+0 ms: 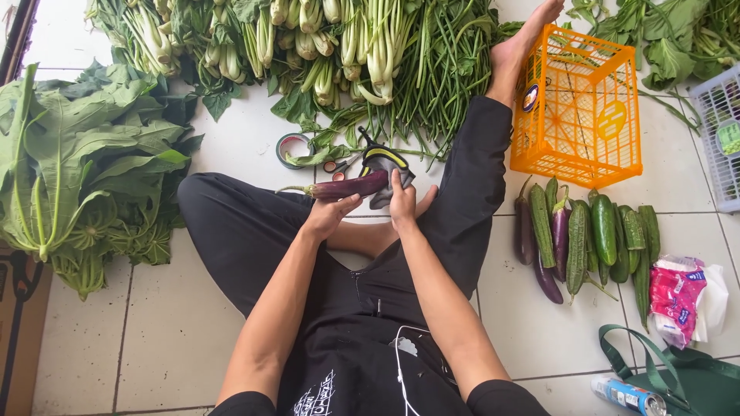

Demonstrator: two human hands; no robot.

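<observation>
White tiled floor (pixel 231 146) spread with leafy greens (pixel 85 162), seated person at centre, left hand (pixel 330 216) gripping a purple eggplant (pixel 347 187), right hand (pixel 402 206) closed on a dark cloth (pixel 383 166), orange crate (pixel 578 108) near the far edge.

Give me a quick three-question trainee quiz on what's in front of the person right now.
1. What does the left hand hold?
2. True or false: the orange crate lies to the person's left.
3. The right hand presses: A) a grey cloth, B) a roll of tape, C) a cucumber?

Key: 1. a purple eggplant; 2. false, it is on their right; 3. A.
</observation>
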